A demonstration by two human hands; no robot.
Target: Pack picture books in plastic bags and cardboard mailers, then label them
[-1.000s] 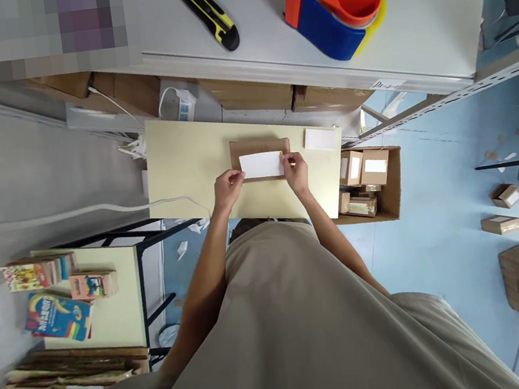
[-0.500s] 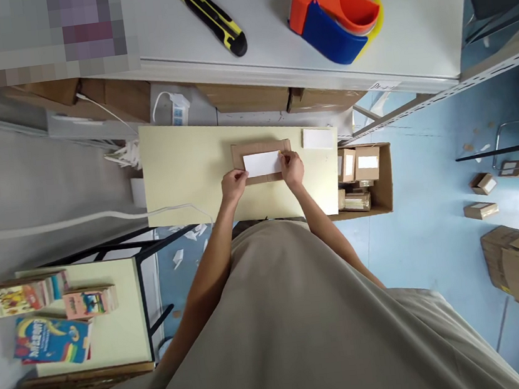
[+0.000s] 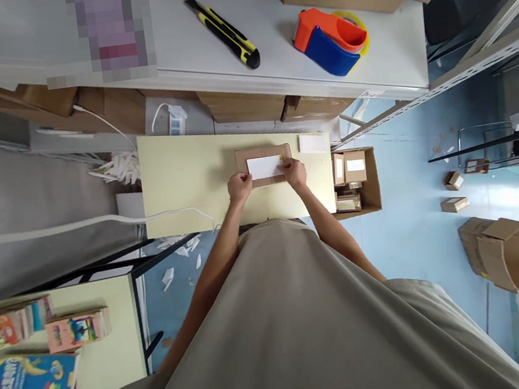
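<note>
Pinching one label (image 3: pixel 264 168) over one cardboard package (image 3: pixel 264 152): left grip (image 3: pixel 240 187), right grip (image 3: pixel 295 174), both closed.

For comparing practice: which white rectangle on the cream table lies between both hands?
The slip over brown cardboard, between left hand and right hand; the other rectangle sits far right on the table.

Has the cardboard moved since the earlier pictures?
Yes, slightly to the right: judged against the table, the cardboard now lies farther from its left edge and nearer its right edge.
</note>
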